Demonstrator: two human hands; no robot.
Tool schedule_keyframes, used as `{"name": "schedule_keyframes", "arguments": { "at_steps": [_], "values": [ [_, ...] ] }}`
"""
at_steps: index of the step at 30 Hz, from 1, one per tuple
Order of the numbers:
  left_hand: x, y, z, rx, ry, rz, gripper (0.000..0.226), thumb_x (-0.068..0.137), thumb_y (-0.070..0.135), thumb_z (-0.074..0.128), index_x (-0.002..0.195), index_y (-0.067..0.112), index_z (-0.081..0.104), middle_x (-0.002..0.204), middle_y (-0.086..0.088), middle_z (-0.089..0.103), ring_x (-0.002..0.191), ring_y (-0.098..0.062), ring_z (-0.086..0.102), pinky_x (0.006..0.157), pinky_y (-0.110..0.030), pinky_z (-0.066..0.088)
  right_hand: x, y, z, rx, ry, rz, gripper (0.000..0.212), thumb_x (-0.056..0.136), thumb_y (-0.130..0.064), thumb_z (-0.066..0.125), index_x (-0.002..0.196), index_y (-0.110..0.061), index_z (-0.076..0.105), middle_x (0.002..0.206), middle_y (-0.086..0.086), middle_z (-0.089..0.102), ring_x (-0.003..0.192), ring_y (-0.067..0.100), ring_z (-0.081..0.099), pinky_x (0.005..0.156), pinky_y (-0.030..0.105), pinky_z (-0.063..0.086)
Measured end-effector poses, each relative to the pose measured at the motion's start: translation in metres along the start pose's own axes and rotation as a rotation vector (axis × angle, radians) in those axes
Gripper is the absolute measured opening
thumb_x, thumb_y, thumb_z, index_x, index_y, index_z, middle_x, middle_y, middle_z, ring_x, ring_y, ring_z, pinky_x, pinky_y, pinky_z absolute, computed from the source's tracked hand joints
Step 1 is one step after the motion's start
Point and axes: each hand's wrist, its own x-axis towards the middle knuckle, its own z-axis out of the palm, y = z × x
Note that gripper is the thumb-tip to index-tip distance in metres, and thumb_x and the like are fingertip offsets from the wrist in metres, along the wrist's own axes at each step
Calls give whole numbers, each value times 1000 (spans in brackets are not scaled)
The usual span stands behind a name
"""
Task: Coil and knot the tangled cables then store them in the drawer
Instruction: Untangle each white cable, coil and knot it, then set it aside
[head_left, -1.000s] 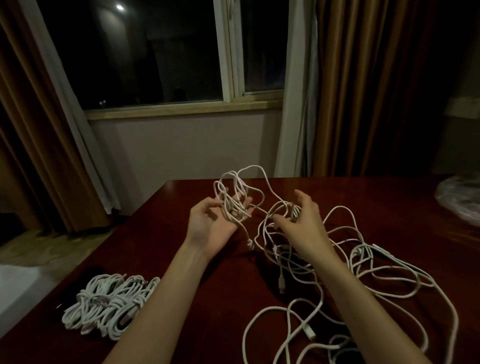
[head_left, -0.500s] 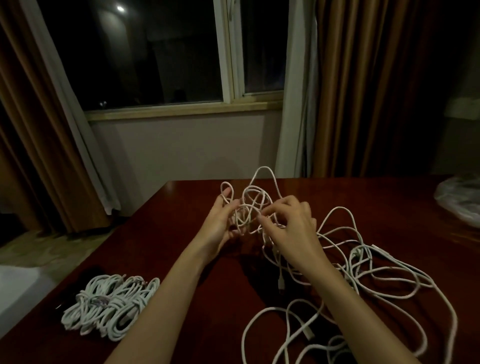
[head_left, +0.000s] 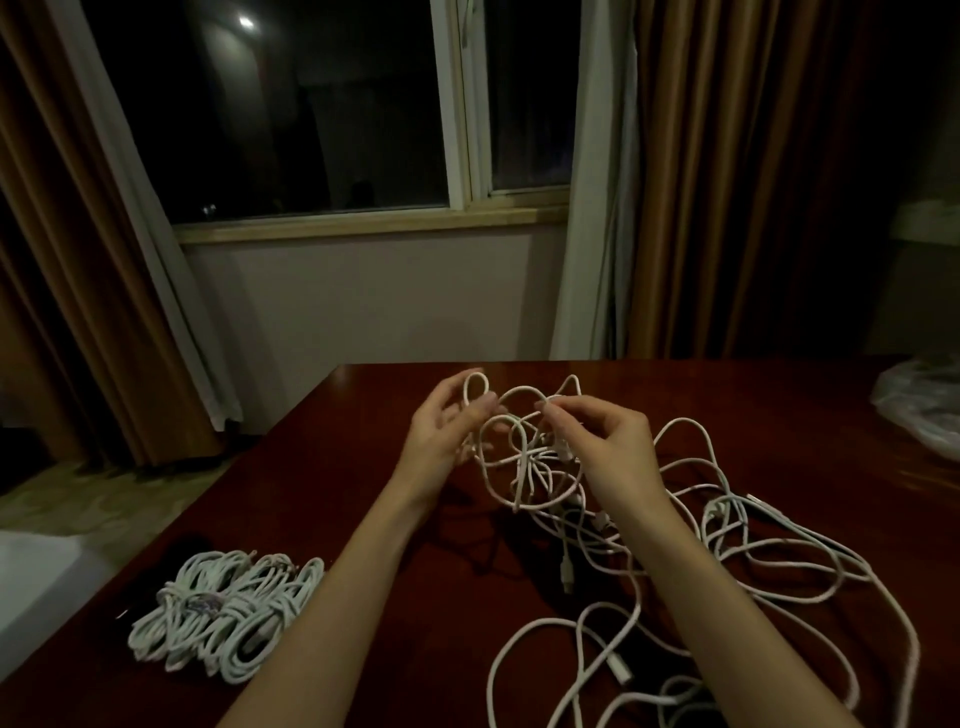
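Note:
A tangle of white cables (head_left: 737, 566) sprawls over the right half of the dark red table (head_left: 363, 499). Part of it, a knot of loops (head_left: 524, 462), is lifted off the table between my two hands. My left hand (head_left: 441, 431) holds a small upright loop at its fingertips. My right hand (head_left: 602, 441) pinches a strand at the top of the knot, fingers curled. Loose ends with plugs hang and lie below. No drawer is in view.
A pile of coiled, knotted white cables (head_left: 228, 618) lies near the table's front left corner. A crumpled clear plastic bag (head_left: 924, 405) sits at the far right edge. Behind the table are a window and brown curtains.
Both hands came together around the lifted knot, then spread slightly apart. The left hand now holds a small loop upright, and the right hand has shifted right while pinching a strand.

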Motion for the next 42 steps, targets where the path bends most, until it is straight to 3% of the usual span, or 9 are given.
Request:
{"name": "schedule_keyframes", "arguments": {
  "at_steps": [4,11,17,20,26,30,37,40,42],
  "values": [
    [0,-5,0,-19,12,-30,32,91,4,59,120,17,57,60,2,64,44,-5,54,47,-16,45,2,2,-4,40,32,43,10,92,-22,63,93,-18,72,67,-4,66,69,13,64,70,28,54],
    [8,-17,-13,-29,150,-116,18,95,4,53,102,13,67,54,8,57,35,-1,37,44,-16,35,3,-2,-10,182,229,1,12,95,-15,57,95,-12,69,72,-2,61,51,-5,52,51,8,42],
    [5,-11,-13,247,-97,-161,25,93,2,56,103,22,67,88,5,72,72,-9,63,64,-16,48,4,-4,-11,246,235,-27,12,94,-16,58,92,-13,69,67,-2,60,54,-2,52,53,11,43],
    [2,4,-4,259,91,86,44,89,-11,49,115,23,59,113,1,66,88,4,64,71,-12,50,4,-5,-10,224,168,-23,12,93,-13,60,94,-8,71,65,0,61,52,0,52,52,11,43],
    [-9,18,24,277,-189,200,35,88,46,57,120,33,59,118,5,68,112,-6,62,90,-23,51,0,-8,-2,187,14,-62,11,90,-11,64,91,-16,73,81,11,70,66,7,65,59,14,49],
    [-15,9,41,64,-222,86,27,94,32,45,114,26,60,96,5,71,88,-6,69,69,-17,51,1,-4,-2,139,26,-56,10,86,-16,69,94,-18,75,96,1,70,84,5,69,65,17,54],
    [-16,-1,44,20,-161,-79,32,104,29,33,107,10,59,94,-4,67,84,-10,68,72,-26,54,-1,3,6,-108,-111,-62,20,90,-17,65,108,-21,72,98,-14,70,93,0,66,78,17,55],
    [-13,-2,39,33,-163,-139,30,98,40,46,101,17,64,101,-7,70,90,-22,65,79,-35,50,-3,2,7,-267,-92,-114,22,91,-21,63,111,-28,68,97,-18,58,89,-2,59,74,11,47],
    [-13,0,36,-91,-167,-195,31,91,42,54,96,13,62,91,-11,63,66,-19,55,61,-24,42,-4,3,7,-274,-49,-77,19,91,-26,64,109,-29,64,103,-13,52,89,1,56,68,8,44]
  ]
}}
